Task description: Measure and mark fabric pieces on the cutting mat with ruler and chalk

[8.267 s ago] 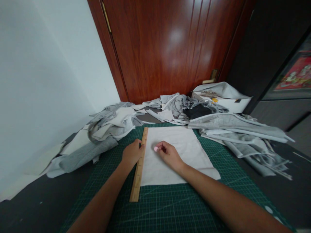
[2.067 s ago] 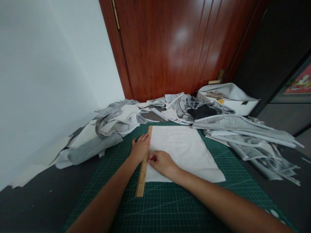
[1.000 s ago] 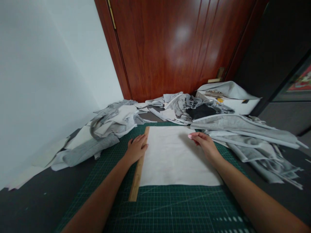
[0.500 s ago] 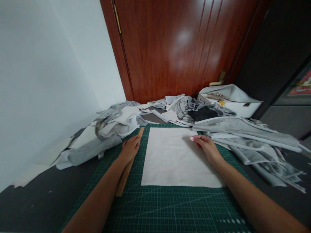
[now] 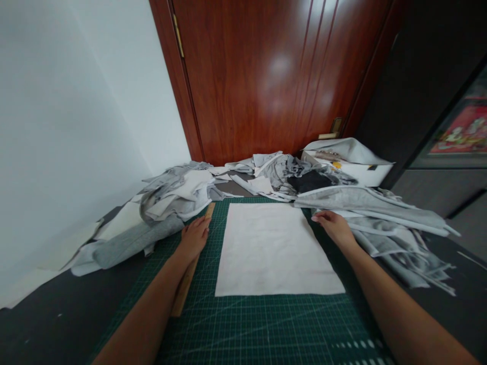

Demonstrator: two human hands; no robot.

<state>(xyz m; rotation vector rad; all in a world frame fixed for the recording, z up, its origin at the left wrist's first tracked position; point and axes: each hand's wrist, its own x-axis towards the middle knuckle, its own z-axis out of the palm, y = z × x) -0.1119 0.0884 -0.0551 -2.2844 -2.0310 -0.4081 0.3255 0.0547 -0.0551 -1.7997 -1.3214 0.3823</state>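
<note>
A white rectangular cloth lies flat on the green cutting mat. Left of it, a wooden ruler lies lengthwise on the mat. My left hand is closed over the ruler's upper part, its fingers bent across the wood. My right hand hovers just past the cloth's right edge, near the grey fabric pieces. Its thumb and fingertips are pinched together; whether anything small sits between them is hidden.
Grey and white fabric scraps are heaped at the left against the wall. More grey pieces with white edging lie at the right. Behind them stands a white box, before a reddish-brown door. A dark cabinet rises at the right.
My right hand has moved right, from above the cloth to beyond its right edge. My left hand stays on the ruler. The whole view has shifted slightly.
</note>
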